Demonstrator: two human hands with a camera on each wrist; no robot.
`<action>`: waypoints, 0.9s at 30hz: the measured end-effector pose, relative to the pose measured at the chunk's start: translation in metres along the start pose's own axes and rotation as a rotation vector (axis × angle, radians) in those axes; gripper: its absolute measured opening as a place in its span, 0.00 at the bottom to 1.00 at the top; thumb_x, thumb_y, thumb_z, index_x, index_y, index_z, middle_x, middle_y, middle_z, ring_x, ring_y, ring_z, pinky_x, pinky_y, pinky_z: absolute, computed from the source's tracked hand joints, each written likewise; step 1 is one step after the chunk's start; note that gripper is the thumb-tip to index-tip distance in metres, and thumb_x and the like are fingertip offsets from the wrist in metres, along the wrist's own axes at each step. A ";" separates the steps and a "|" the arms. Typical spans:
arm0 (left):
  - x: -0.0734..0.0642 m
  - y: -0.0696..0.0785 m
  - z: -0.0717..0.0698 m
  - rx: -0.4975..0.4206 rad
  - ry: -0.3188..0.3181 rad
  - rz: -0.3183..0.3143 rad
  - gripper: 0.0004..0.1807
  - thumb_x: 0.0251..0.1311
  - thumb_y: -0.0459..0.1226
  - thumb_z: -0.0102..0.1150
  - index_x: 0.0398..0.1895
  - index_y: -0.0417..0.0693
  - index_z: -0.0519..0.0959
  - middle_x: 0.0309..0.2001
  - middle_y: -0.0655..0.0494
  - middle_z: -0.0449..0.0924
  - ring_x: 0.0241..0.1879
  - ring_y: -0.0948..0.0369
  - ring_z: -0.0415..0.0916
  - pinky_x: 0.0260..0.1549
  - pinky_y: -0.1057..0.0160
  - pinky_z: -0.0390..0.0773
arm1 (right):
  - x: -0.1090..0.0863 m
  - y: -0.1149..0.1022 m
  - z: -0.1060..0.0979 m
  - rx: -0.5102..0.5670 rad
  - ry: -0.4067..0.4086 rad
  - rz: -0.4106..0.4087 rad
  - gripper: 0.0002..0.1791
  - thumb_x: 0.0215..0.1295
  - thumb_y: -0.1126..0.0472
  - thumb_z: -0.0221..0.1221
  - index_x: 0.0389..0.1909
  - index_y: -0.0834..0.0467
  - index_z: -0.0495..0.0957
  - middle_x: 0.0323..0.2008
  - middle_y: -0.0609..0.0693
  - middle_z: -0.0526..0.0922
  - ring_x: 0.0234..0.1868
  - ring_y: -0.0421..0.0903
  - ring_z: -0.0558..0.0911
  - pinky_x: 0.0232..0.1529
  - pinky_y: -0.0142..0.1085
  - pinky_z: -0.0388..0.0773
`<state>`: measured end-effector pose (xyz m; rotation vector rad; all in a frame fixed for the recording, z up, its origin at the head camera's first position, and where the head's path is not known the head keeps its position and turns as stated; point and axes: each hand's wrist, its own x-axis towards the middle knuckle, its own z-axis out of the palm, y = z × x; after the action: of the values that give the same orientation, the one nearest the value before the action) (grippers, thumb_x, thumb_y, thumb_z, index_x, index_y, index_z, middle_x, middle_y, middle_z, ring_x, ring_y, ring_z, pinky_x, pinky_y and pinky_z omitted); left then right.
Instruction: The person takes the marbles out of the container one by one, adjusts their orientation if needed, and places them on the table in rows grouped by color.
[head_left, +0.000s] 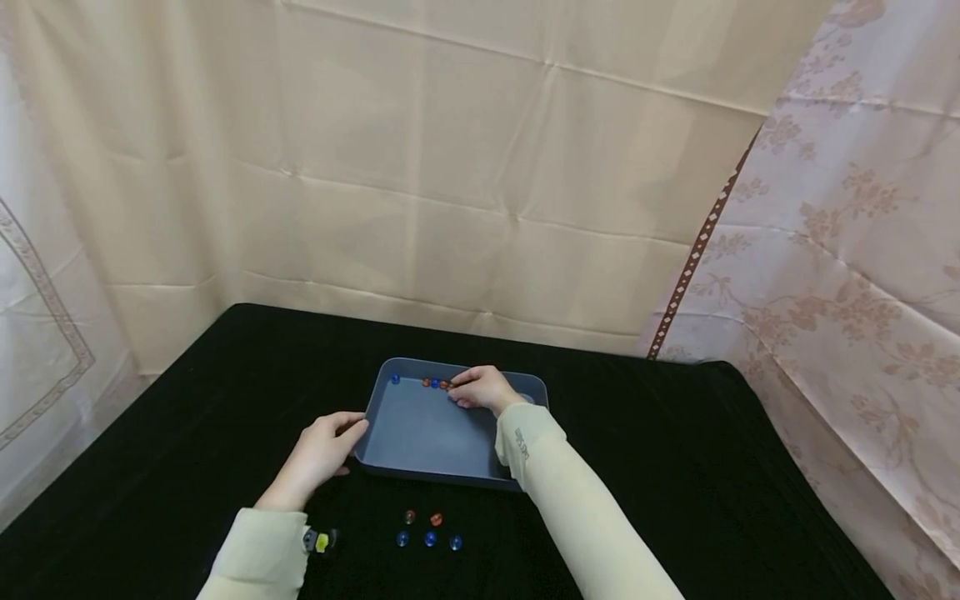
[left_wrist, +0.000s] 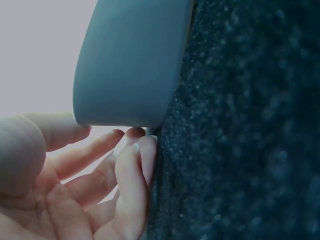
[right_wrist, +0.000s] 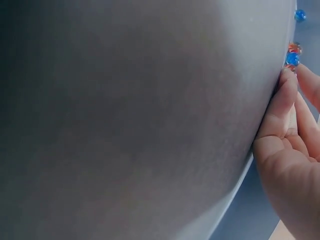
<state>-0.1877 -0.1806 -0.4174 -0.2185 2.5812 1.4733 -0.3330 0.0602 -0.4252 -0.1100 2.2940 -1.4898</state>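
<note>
A blue-grey rectangular tray (head_left: 427, 433) lies on black cloth. My left hand (head_left: 318, 454) holds its left edge, the thumb at the rim and the other fingertips against the outer wall in the left wrist view. Inside the tray near the far wall, my right hand (head_left: 483, 388) pinches a small marble, mostly hidden by the fingertips, at the right end of a short row. That row shows an orange marble (head_left: 426, 382), a blue marble (head_left: 435, 383) and another orange one. A lone blue marble (head_left: 396, 379) sits in the far left corner.
In front of the tray, several loose marbles lie on the black cloth (head_left: 637, 467): orange ones (head_left: 437, 519) behind and blue ones (head_left: 431, 538) nearer. A beige curtain (head_left: 390, 167) hangs behind the table, and a floral cloth (head_left: 862, 208) hangs at the right.
</note>
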 end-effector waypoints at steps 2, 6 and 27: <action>0.000 0.000 0.000 0.000 0.001 0.001 0.24 0.75 0.43 0.46 0.64 0.35 0.71 0.53 0.38 0.79 0.45 0.52 0.81 0.36 0.55 0.86 | 0.000 0.000 0.001 -0.020 0.011 -0.003 0.14 0.61 0.68 0.66 0.48 0.65 0.83 0.39 0.56 0.87 0.26 0.38 0.81 0.34 0.28 0.84; -0.001 -0.001 0.001 -0.005 0.002 0.003 0.24 0.75 0.43 0.46 0.64 0.35 0.70 0.52 0.39 0.79 0.44 0.53 0.81 0.37 0.54 0.86 | 0.000 -0.001 0.004 -0.052 0.037 -0.012 0.12 0.61 0.66 0.67 0.46 0.64 0.84 0.37 0.55 0.88 0.26 0.37 0.81 0.32 0.27 0.83; -0.001 0.001 0.000 -0.004 -0.003 0.013 0.24 0.75 0.43 0.46 0.65 0.34 0.70 0.52 0.38 0.80 0.44 0.54 0.81 0.37 0.55 0.86 | 0.000 -0.005 0.011 -0.183 0.143 -0.013 0.09 0.59 0.60 0.70 0.36 0.61 0.88 0.26 0.50 0.87 0.23 0.38 0.79 0.26 0.26 0.80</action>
<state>-0.1868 -0.1802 -0.4162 -0.2004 2.5825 1.4819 -0.3295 0.0487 -0.4241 -0.0718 2.5466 -1.3300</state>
